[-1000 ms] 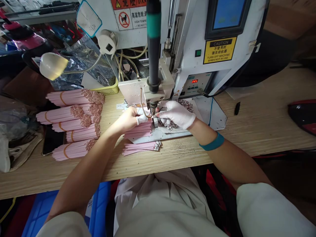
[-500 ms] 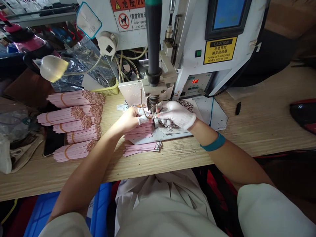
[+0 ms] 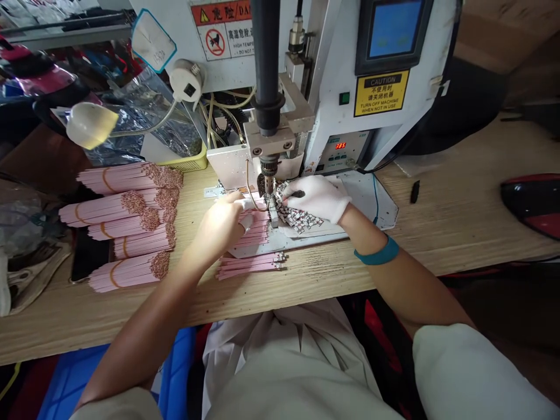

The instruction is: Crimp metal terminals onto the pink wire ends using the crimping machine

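Observation:
My left hand (image 3: 222,224), with white covers on its fingertips, is closed over the pink wires (image 3: 255,235) just left of the metal block (image 3: 273,216). Its fingers partly hide what they grip, which looks like a pink wire. White-gloved, my right hand (image 3: 317,197) reaches into a heap of small metal connectors (image 3: 301,219) right of the block. Its thumb and fingers are bent together at the heap, and anything between them is too small to make out. The soldering head (image 3: 268,175) stands above the block, between both hands.
Bundles of pink wires (image 3: 126,227) with rubber bands lie at the left. Wires with metal ends (image 3: 251,265) rest near the table's front edge. The machine (image 3: 336,134) rises behind; a lamp (image 3: 91,124) stands at left. A black-and-red object (image 3: 531,204) lies far right.
My right hand has moved from the soldering tip to the connector heap. My left hand has drawn slightly left and down. The soldering head's clamp has shifted, and the camera view has moved a little.

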